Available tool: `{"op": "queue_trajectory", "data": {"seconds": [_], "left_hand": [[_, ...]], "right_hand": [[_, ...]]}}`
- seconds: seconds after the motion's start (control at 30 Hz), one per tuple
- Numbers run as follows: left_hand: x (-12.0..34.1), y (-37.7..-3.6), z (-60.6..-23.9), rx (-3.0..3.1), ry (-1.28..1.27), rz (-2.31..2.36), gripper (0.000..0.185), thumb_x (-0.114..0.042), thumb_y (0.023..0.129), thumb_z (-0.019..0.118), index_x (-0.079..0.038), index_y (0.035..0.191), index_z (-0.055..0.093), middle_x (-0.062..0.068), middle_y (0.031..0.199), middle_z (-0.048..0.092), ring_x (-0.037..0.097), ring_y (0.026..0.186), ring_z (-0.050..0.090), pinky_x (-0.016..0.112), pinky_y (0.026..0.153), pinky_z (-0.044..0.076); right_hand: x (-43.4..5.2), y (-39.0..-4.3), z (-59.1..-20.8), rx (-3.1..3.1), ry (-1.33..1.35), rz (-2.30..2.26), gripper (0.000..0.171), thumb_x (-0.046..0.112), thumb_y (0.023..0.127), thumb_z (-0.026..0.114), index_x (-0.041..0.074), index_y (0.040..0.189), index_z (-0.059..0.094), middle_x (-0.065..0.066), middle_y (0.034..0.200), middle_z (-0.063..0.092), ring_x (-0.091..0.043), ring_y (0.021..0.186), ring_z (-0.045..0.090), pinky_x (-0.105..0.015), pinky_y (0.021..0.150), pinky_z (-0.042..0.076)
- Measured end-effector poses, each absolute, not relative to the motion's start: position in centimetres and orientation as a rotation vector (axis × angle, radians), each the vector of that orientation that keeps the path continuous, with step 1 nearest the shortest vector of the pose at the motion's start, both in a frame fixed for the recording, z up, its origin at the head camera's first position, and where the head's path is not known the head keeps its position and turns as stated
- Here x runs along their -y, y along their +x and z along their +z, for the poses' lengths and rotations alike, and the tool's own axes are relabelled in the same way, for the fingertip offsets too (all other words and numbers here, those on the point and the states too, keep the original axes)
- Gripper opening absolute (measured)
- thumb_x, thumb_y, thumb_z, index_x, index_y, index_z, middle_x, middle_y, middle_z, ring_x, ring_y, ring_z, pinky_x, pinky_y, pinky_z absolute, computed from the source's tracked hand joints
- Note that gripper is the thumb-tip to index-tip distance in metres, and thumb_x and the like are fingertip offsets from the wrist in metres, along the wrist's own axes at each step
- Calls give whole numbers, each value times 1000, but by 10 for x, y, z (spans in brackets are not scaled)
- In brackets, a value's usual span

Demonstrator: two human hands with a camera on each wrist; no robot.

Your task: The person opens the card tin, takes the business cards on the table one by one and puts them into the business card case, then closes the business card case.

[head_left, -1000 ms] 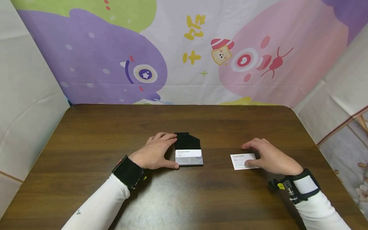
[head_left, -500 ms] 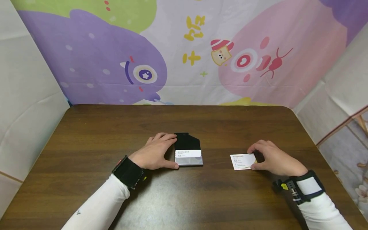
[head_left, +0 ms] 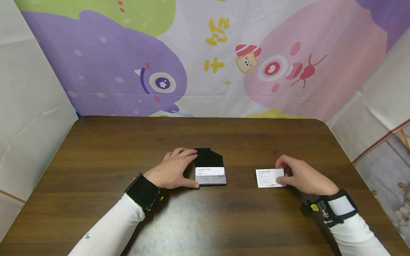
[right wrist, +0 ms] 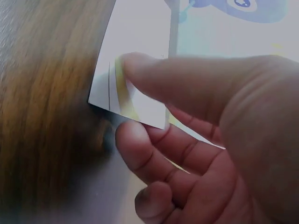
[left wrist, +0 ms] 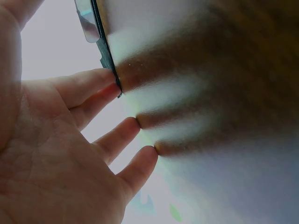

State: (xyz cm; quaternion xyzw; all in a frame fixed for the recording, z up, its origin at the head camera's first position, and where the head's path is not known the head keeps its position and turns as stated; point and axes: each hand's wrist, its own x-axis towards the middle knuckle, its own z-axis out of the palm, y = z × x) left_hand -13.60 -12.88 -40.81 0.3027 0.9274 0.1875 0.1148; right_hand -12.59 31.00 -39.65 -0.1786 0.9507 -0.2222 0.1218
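Note:
A black card case (head_left: pixel 209 159) lies open on the brown table (head_left: pixel 224 135), with a white card (head_left: pixel 210 171) tucked in its silver pocket. My left hand (head_left: pixel 179 168) lies flat beside it, index finger and thumb touching the case's left edge. The left wrist view shows the case edge (left wrist: pixel 100 37) against those straight fingertips (left wrist: pixel 112 79). To the right, my right hand (head_left: pixel 289 175) pinches the right end of a white business card (head_left: pixel 268 177). The right wrist view shows the thumb (right wrist: pixel 187 79) on top of this card (right wrist: pixel 140 42) and fingers under it.
A cartoon-printed cloth (head_left: pixel 205 60) hangs behind the table's far edge, and white sheets stand at both sides. Black wrist straps (head_left: pixel 142 192) sit on both white-sleeved forearms. Bare wood lies in front of the hands and behind the case.
My right hand slid back from on top of the business card to its right end and pinched it; the card's right end has risen slightly. The left hand and case stayed still.

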Motion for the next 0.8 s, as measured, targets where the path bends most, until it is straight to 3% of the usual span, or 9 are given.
{"op": "queue_trajectory", "data": {"seconds": [0.27,0.8], "left_hand": [[129,-137,-409,-2722,881,541,100,-58,86,84,-3,160,46,12,167,40,38,152,30,65,116,30],[128,-136,-408,-2718,881,549,100,-58,86,84,-3,160,45,12,167,39,38,153,29,66,116,29]], "right_hand": [[-307,-130,-398,-2815,-582,-707,15,5,99,74,12,109,66,4,93,65,-15,86,60,-33,74,51],[-290,-140,-384,-2810,-586,-786,13,3,103,67,12,112,65,-2,95,65,-21,86,60,-33,73,53]]}}
